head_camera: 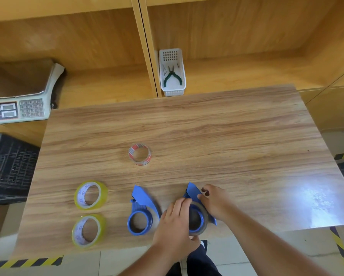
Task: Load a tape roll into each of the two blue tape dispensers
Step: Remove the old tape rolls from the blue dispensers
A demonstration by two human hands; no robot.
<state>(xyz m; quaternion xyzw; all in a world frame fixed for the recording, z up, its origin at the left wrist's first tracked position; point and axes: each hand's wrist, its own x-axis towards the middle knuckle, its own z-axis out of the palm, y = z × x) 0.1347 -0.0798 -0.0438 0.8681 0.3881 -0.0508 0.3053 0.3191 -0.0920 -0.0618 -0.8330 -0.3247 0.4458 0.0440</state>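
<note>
Blue dispenser [195, 196], taped, both hands [175, 220] gripping

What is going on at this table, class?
A person is working on the right blue dispenser with both hands: the left hand and right hand hold it with a dark tape roll around its hub. The other dispenser lies empty beside it. Two yellow rolls and a clear roll wait on the table.
</note>
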